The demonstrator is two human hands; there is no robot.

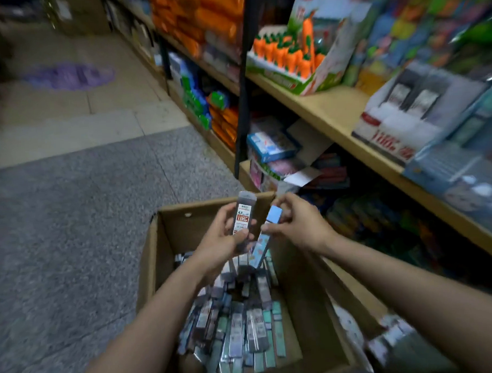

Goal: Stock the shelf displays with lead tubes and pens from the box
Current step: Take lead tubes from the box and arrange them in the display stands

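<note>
head view: left hand (227, 237) grips a dark lead tube (242, 214), right hand (293, 223) pinches a blue-capped tube (264, 236), both above the box (157, 245). many tubes remain inside (a deep heap), so stocking the shelf display (404, 119) looks far from finished.

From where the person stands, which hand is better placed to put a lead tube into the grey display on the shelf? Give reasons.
Right hand: it pinches the blue-capped tube and is nearer the grey display, which sits on the shelf to its right.
</note>
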